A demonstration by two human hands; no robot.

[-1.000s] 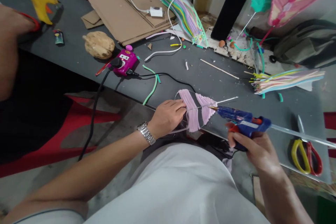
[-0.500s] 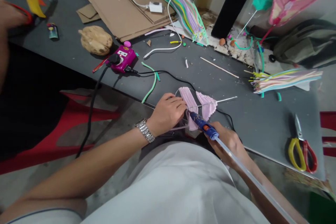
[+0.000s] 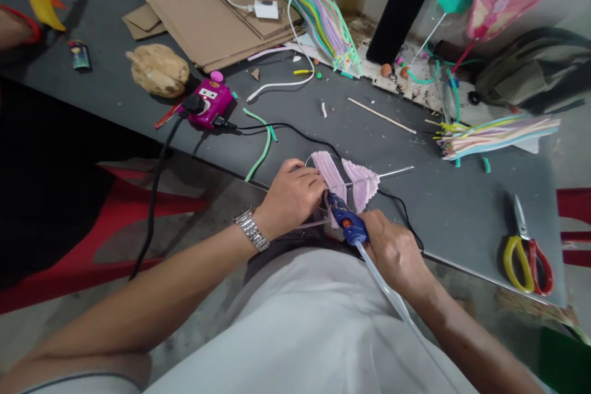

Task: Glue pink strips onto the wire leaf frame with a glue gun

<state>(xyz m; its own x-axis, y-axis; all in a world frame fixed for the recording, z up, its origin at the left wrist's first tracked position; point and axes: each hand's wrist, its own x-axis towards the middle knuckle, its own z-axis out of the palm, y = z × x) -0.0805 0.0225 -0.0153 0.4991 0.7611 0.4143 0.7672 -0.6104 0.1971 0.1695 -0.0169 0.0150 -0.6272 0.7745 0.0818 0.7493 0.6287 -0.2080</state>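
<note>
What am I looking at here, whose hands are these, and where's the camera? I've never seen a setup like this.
There's no machine, just a person's two bare hands. Every picture comes from one camera worn on that person's head, looking forward and down. The right hand holds a blue glue gun; the left hand holds a pale pink striped piece at the edge of the grey table. On the table lie scissors, a magenta power socket, cardboard and bundled pastel strips. Part of another person's hand shows at far left.
</note>
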